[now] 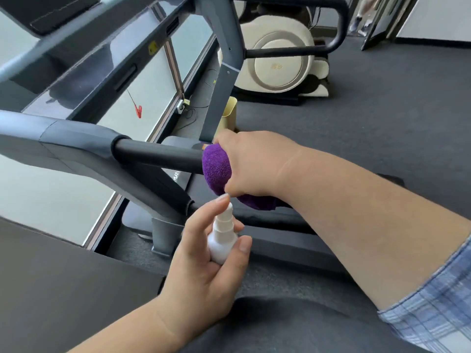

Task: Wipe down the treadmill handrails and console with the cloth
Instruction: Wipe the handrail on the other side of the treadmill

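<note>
So from the head view, we've got the right hand (254, 164) wrapped around the purple cloth (216, 169), which is bunched over the end of the black foam handrail (158, 155) just right of center frame, fingers curled so the cloth is clamped against the bar. Our left hand (206, 271) sits lower center, closed around a little white spray bottle (223, 238), with the index finger resting on the pump top and the nozzle end right beside the cloth. What could go wrong from here: the nozzle is so close to the right hand that a squirt could land on the knuckles or the floor instead of the cloth, and we can't tell which way the nozzle actually faces. The grip also covers only the bar's end, so the stretch of foam toward the left of the frame could get skipped if we don't slide along it. The console (51, 14) is way up in the upper left, mostly cut off. Containers: the bottle is opaque, so no clue how much liquid is in it. There's also a pale yellow bin (229, 110) behind the treadmill upright, contents hidden.
</note>
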